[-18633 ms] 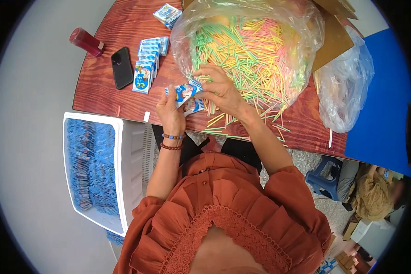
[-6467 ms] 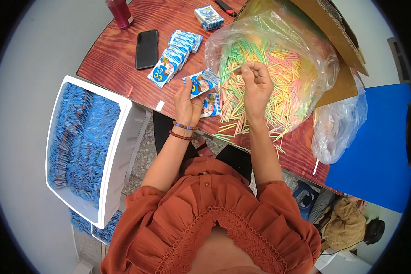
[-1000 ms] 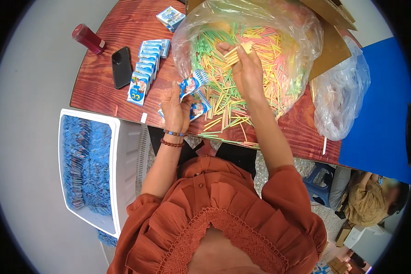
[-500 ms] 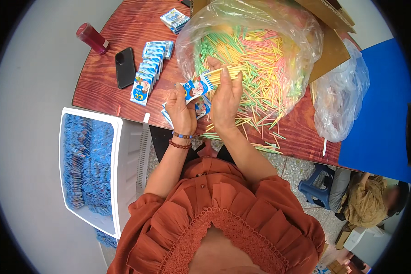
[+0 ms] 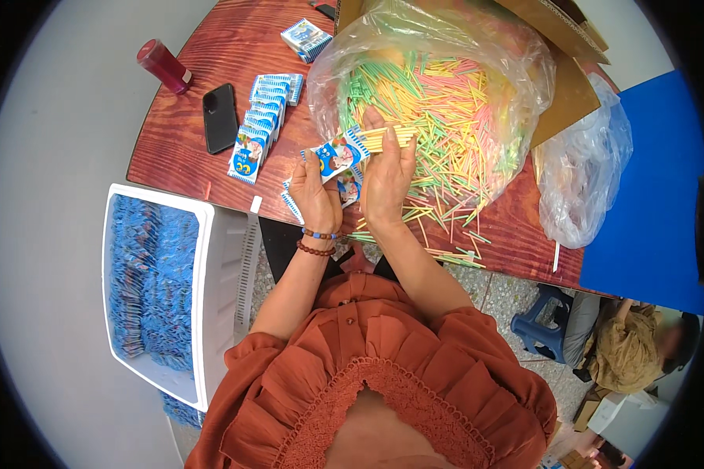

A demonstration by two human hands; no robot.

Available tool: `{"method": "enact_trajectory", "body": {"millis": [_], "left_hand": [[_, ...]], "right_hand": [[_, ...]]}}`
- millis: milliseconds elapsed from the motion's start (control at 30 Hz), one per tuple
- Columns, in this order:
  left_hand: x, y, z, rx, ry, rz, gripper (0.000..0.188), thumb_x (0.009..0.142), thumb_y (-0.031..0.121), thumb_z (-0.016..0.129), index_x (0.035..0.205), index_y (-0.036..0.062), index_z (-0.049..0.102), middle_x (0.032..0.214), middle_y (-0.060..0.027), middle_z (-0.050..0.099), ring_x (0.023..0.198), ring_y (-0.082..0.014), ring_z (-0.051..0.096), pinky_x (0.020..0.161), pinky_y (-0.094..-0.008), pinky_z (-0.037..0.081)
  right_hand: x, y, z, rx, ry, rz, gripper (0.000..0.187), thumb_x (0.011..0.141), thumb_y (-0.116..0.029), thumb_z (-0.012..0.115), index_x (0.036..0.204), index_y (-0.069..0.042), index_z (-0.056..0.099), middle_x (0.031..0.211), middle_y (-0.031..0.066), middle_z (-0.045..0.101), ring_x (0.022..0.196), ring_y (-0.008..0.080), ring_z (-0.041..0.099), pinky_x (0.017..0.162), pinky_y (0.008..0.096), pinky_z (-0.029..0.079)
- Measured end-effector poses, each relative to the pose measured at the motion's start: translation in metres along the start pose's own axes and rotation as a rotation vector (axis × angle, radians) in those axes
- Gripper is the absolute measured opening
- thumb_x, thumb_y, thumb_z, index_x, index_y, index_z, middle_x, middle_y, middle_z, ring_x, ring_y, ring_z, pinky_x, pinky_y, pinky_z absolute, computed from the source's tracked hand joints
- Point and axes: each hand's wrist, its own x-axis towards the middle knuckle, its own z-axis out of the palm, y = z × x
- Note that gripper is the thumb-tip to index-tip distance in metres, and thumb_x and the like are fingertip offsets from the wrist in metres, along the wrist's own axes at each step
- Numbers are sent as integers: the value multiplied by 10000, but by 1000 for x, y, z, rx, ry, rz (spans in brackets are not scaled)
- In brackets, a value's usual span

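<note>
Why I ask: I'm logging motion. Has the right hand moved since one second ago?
Yes: judged against the phone, the right hand has moved left and lower in the picture.

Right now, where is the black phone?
In the head view, the black phone lies at left on the table, between the red bottle and the row of packets.

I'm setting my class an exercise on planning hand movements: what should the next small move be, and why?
Probably ease the yellow sticks leftward into the held packet: the right hand has them with their ends at the packet's striped end, while the left hand grips the packet. Whether any are inside is unclear.
</note>
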Motion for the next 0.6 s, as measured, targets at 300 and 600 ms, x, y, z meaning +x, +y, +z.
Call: {"method": "enact_trajectory", "body": {"millis": [300, 600], "left_hand": [[7, 1, -2, -26, -85, -13, 222, 989, 245, 544, 934, 38, 605, 918, -53, 665, 826, -122, 638, 730, -279, 534], [26, 16, -12, -340, -155, -204, 315, 999, 298, 507, 1163, 32, 547, 1134, -90, 636, 1022, -203, 625, 882, -392, 515]], "right_hand": [[12, 9, -6, -663, -307, -309, 334, 1015, -168, 427, 1277, 27, 494, 1296, 193, 535, 1278, 229, 450, 1076, 345, 330], [32, -9, 12, -975, -754, -237, 417, 993, -214, 472, 1350, 3, 466, 1356, 148, 503, 1294, 245, 445, 1084, 335, 323]]}}
